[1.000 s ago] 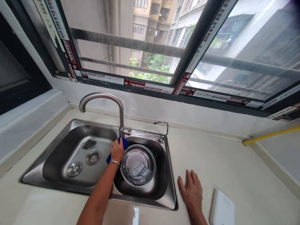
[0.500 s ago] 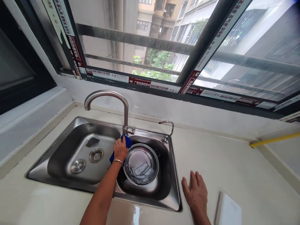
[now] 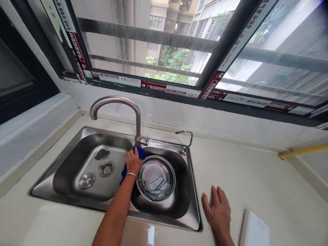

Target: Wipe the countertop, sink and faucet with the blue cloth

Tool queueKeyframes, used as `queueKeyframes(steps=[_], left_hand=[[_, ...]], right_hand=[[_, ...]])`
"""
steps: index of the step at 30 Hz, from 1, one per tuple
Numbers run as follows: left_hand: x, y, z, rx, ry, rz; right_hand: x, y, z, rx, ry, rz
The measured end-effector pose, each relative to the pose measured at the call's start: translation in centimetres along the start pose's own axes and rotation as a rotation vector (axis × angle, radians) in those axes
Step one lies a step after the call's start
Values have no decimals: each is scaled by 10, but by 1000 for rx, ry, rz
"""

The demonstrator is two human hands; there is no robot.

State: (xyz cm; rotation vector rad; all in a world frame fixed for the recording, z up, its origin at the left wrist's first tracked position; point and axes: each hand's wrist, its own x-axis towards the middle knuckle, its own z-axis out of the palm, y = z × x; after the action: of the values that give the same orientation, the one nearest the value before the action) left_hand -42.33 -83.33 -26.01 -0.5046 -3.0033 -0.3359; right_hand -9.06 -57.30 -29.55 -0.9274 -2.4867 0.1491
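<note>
My left hand (image 3: 133,162), a bangle at its wrist, presses a blue cloth (image 3: 139,151) against the divider between the two basins, just below the faucet (image 3: 137,126). Part of the cloth hangs down toward the left basin, and the rest is hidden under my fingers. In the right basin, close beside this hand, stands a round metal strainer bowl (image 3: 151,169) with a crumpled grey cloth (image 3: 158,188) in it. My right hand (image 3: 217,210) rests on the countertop right of the sink, fingers stretched out, holding nothing.
The left basin (image 3: 74,164) holds a dark scrap (image 3: 101,154), a drain (image 3: 106,168) and a loose drain plug (image 3: 87,180). A small thin tap (image 3: 191,138) stands at the sink's back right corner. A white flat box (image 3: 256,229) lies at lower right. A yellow pipe (image 3: 302,151) runs along the right wall.
My left hand stays on the blue cloth at the divider with hardly any movement. The whole view has shifted slightly; my right hand remains on the countertop.
</note>
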Motion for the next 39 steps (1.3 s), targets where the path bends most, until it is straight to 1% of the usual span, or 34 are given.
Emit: queueKeyframes(steps=[4,12,19,23,29,34,37,39], left_hand=[[4,0,1,-35,6,-44],[17,-10,1,-118,-19,-88],[28,-16,2,-142,-50,-96],[28,-18,1,-129,-69,-84],[10,-15,-3,-74,-70,-22],[-1,-9,-5,-62,-102,98],[-3,0,1,-94,-146,171],[-9,7,10,-139,-180,190]], right_hand=[[0,-1,-1,-6,-1,7],[1,-3,-2,0,7,-3],[1,-4,-2,-12,-1,26],[1,-4,-1,-15,1,26],[1,-4,-1,-18,3,26],[1,-4,0,-11,-1,23],[1,-4,-1,-1,-2,26],[1,-3,-1,5,0,27]])
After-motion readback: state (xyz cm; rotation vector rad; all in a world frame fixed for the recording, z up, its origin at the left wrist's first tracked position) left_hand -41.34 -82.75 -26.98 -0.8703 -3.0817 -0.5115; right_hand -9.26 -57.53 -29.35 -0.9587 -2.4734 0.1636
